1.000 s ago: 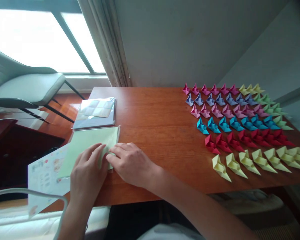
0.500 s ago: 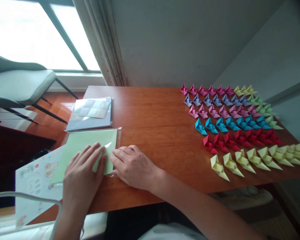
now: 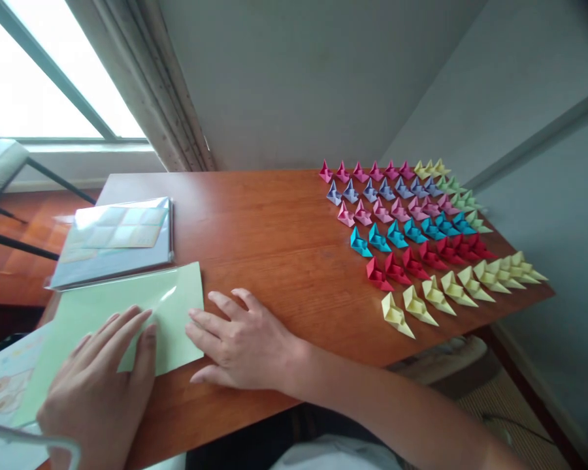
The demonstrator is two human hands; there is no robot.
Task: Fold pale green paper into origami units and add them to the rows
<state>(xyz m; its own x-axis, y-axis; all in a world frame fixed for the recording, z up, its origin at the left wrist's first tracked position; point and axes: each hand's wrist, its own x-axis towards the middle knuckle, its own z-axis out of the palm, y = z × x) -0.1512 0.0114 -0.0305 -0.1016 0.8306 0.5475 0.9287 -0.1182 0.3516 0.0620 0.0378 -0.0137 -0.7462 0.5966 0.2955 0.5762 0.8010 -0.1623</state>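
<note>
A light green sheet of paper lies at the left front of the table, with a bright white sliver or glint on it. My left hand rests on its left part, fingers stretched out and thumb held apart. At the sheet's right edge, my right hand lies palm down with its fingers spread. The index and middle fingertips touch the paper, while the thumb is on the wood below the corner. Neither hand grips anything visible.
Behind the sheet is a clear-wrapped pack with a pastel checked card on top. Rows of folded paper boats in several colours stand on the table's right side. A printed sheet and white bar are at lower left.
The view has swung right, so everything sits further left. The green sheet's right edge now extends past the clear sleeve seen earlier. My right hand's fingers have spread, its thumb now off the paper.
</note>
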